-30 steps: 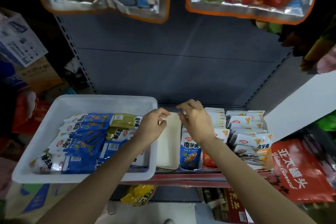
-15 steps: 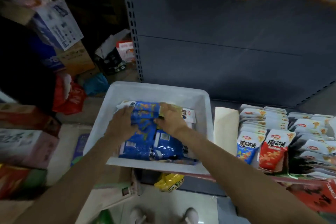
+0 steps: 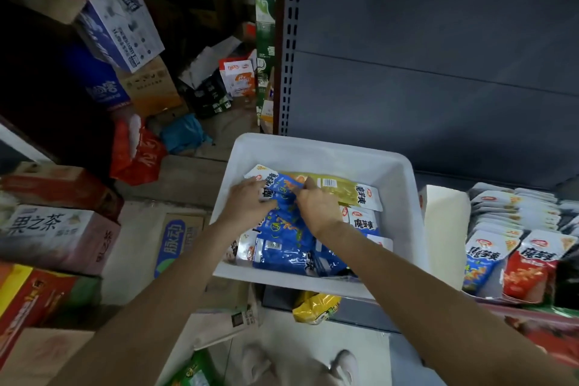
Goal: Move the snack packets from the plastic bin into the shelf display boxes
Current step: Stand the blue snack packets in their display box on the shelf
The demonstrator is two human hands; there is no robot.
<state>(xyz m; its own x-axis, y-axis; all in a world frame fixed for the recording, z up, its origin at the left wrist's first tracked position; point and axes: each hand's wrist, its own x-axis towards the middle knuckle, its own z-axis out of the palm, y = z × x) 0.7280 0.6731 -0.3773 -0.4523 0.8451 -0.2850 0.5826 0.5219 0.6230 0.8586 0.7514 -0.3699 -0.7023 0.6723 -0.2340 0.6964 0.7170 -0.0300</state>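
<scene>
Stacked cardboard cartons [image 3: 59, 235] at left, red plastic bag [image 3: 138, 153], possibly a yellow packet [image 3: 315, 307] below the shelf

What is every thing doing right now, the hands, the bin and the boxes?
Left hand: gripping blue packets.
Right hand: pinching the same blue packets.
White bin: holding many packets.
Yellow-green packet: lying flat in the bin.
Cream display box: empty.
Neighbouring display boxes: full.

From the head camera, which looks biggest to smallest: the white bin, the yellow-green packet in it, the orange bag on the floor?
1. White plastic bin
2. and 3. Orange bag and yellow-green packet look alike; the bag lies farther away, so unranked.
</scene>
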